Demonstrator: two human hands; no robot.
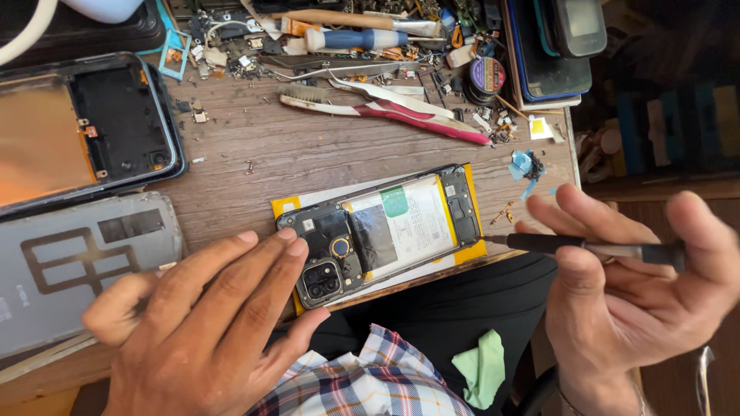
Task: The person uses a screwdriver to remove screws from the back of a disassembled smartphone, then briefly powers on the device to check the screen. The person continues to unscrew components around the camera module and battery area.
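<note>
An opened phone (381, 231) lies on a yellow-edged card (470, 250) at the near edge of a worn wooden bench (308, 150). The left hand (200, 316) rests open, fingertips touching the phone. The right hand (640, 285) pinches a screwdriver (593, 248). Tools litter the far side.

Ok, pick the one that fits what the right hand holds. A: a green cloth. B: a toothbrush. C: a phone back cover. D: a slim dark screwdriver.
D: the right hand grips a slim dark screwdriver with its tip pointing toward the opened phone, while the left hand rests its fingertips on the phone's camera end.
</note>
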